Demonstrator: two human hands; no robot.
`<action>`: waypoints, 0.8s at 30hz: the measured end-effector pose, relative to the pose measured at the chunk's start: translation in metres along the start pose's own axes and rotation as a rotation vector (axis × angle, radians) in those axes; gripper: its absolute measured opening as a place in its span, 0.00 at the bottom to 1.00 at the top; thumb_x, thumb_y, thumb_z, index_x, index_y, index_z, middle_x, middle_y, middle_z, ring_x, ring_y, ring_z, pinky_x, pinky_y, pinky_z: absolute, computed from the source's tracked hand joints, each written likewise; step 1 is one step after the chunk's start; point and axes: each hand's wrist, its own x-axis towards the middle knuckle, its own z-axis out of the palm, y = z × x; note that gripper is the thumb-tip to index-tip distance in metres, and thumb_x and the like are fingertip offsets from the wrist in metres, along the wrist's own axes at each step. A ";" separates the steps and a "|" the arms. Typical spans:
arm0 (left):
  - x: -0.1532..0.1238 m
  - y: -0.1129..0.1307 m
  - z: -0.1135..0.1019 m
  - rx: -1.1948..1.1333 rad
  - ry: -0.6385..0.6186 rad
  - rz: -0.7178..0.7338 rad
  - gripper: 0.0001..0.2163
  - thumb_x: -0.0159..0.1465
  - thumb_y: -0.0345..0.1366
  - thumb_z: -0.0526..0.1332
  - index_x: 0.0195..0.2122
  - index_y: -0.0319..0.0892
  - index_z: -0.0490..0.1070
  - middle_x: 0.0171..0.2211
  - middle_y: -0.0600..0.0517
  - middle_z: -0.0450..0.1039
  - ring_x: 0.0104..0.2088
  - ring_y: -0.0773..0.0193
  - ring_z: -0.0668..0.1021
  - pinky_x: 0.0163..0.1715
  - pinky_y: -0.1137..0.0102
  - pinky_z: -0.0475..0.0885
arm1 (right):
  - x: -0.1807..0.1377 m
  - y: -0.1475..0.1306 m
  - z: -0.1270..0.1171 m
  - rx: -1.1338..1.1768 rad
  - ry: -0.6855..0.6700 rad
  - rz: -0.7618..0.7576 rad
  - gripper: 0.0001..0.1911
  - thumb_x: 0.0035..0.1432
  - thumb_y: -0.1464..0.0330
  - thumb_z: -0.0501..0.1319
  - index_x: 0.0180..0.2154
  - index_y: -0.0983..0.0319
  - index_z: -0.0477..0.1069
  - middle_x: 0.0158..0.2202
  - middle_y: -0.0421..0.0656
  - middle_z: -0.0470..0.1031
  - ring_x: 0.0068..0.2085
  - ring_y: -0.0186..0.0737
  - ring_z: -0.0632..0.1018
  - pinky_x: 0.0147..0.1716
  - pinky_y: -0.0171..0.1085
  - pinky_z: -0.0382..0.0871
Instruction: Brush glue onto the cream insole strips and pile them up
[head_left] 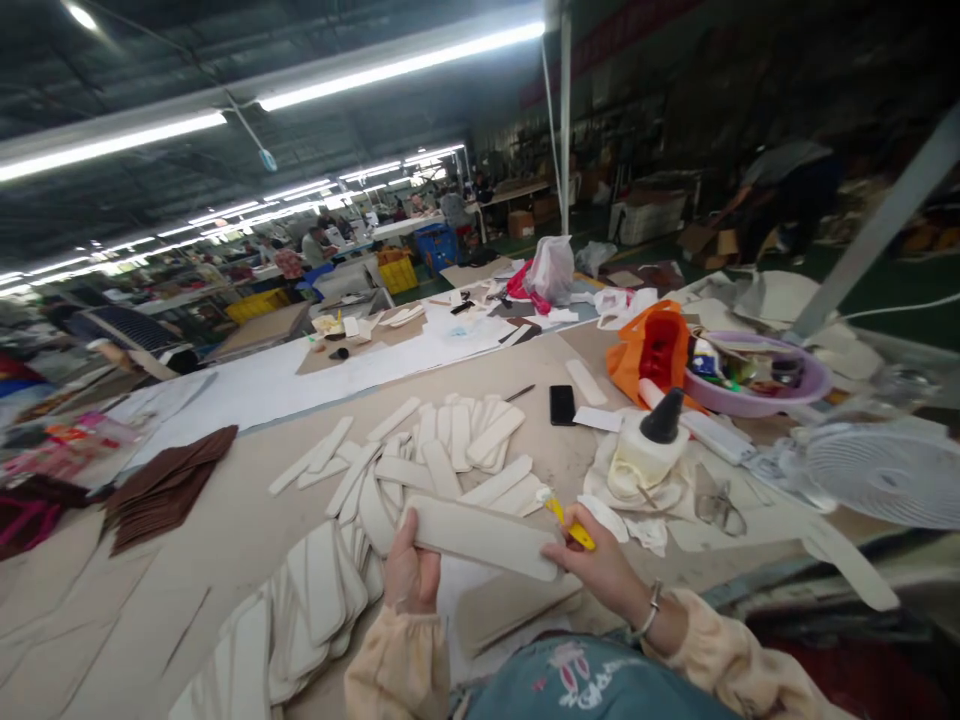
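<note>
A long cream strip with rounded ends [484,535] is held level above the table. My left hand [412,572] is closed on its left end, thumb on top. At the strip's right end, my right hand [596,560] pinches the edge while also gripping a small yellow-handled brush [568,524], whose whitish tip points up and left. Many similar strips [319,580] lie in overlapping rows and a loose heap to the left of and beyond my hands. Below the held strip, a stack of wider cream pieces [510,608] rests close to my apron [600,680].
A white bottle with a black cone cap [649,445] stands right of my hands. Beyond are a black phone [561,405], an orange bag [634,350] and a purple basin [750,400] of odds and ends. A fan [885,475] sits far right; brown sheets [172,485] lie left.
</note>
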 end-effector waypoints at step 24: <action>-0.003 -0.010 -0.017 0.038 -0.051 0.108 0.15 0.55 0.21 0.57 0.42 0.40 0.70 0.35 0.49 0.76 0.40 0.65 0.77 0.42 0.71 0.72 | 0.002 0.010 -0.007 -0.322 0.041 -0.174 0.11 0.50 0.64 0.59 0.28 0.59 0.56 0.23 0.33 0.57 0.25 0.32 0.63 0.24 0.31 0.60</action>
